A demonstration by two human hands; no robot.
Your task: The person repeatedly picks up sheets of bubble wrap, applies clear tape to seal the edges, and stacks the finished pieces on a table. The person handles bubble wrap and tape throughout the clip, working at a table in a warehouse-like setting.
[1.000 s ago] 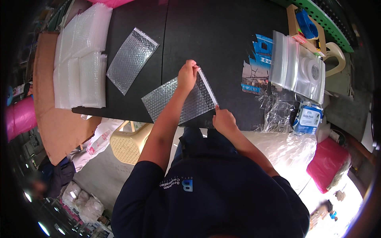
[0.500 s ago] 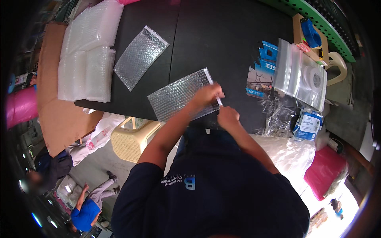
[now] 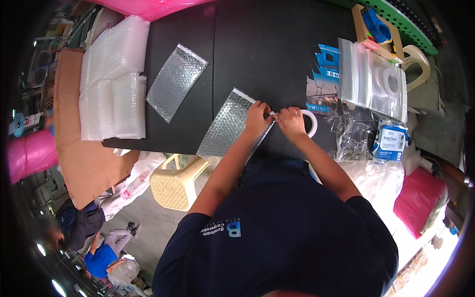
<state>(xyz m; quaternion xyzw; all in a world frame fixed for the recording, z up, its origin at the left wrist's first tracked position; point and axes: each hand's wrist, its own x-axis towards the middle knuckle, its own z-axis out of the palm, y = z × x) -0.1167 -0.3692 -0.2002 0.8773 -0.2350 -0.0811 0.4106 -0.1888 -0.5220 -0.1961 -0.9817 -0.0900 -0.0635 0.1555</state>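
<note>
A clear bubble-wrap pouch (image 3: 225,123) lies slanted on the black table, with a white strip along its far edge. My left hand (image 3: 259,119) rests on the pouch's right corner, fingers curled and pinching at the strip's end. Close against it, my right hand (image 3: 293,124) is closed, its fingertips meeting the left ones at that corner. A roll of white tape (image 3: 311,123) shows behind my right hand, which covers part of it. The pinched tape between the fingertips is mostly hidden. Farther left lies a second bubble pouch (image 3: 177,81) with a white strip on top.
Stacks of bubble pouches (image 3: 114,99) stand at the left beside a cardboard sheet (image 3: 74,148). Clear plastic bags with a tape roll (image 3: 388,81) lie at the right, near a box holding a blue tape dispenser (image 3: 377,25). A cream stool (image 3: 173,188) stands below the table edge.
My left hand has slid down to the corner and my right hand has shifted up beside it. The pouch has turned more upright. The tape roll now shows beside my right hand.
</note>
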